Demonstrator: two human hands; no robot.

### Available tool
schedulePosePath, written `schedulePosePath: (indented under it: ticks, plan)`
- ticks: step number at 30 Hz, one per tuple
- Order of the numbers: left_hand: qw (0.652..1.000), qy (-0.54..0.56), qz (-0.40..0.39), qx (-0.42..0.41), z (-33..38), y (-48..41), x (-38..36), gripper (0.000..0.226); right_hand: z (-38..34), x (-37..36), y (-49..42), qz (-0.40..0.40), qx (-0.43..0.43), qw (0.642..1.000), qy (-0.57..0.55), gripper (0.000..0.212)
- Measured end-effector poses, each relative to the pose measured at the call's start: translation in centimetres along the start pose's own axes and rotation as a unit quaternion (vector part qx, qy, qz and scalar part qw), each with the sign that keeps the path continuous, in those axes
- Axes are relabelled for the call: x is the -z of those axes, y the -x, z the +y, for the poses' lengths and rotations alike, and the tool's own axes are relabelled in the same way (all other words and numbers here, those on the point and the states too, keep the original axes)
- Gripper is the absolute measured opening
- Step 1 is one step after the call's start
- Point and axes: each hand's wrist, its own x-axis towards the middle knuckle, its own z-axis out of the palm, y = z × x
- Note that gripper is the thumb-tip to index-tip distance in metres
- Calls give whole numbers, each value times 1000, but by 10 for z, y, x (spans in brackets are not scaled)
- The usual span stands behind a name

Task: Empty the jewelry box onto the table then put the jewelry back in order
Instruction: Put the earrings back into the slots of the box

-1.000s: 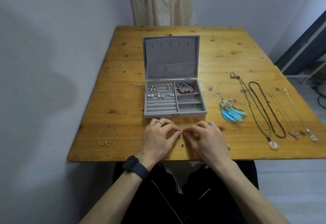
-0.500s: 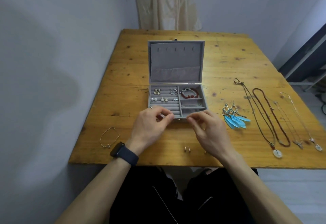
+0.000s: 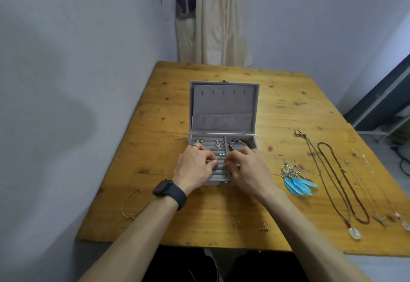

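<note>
The grey jewelry box stands open mid-table, lid upright. Its tray holds small earrings on the left rolls and a red bead bracelet in the right compartment. My left hand and my right hand hover over the front rolls, fingertips pinched and nearly touching. Each seems to grip a tiny earring, which is mostly hidden by the fingers. A ring is on my left hand, a dark watch on that wrist.
Blue feather earrings lie right of the box. Several necklaces stretch along the table's right side, one with a white pendant. A thin bangle lies front left. Small studs sit near the front edge.
Both hands rose from the table's front edge and moved forward over the box tray, still pinched. The view tilted up.
</note>
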Motion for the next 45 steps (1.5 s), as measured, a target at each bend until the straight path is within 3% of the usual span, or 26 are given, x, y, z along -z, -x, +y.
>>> schedulePosePath:
  ticks: [7,14,25,30,34,41,45]
  plan:
    - [1000,-6,9,5,5,0,0,22,-6,2,-10,-9,9,998,60,26]
    - [998,-13,50,33,10,4,-7,22,-4,-5,-11,23,-14,999,-28,18]
    - [996,-14,15,86,21,-3,-1,20,0,-8,-5,55,-34,996,-63,14]
    - [998,-8,21,60,17,-1,-2,24,6,14,18,100,-37,987,-119,7]
    - [997,73,27,28,7,3,-3,23,15,33,57,132,-53,976,-166,10]
    - [983,148,97,-56,19,63,-10,16,26,34,126,111,-84,977,-161,13]
    - [986,123,77,-81,24,100,-27,18,23,18,153,85,-94,982,-142,15]
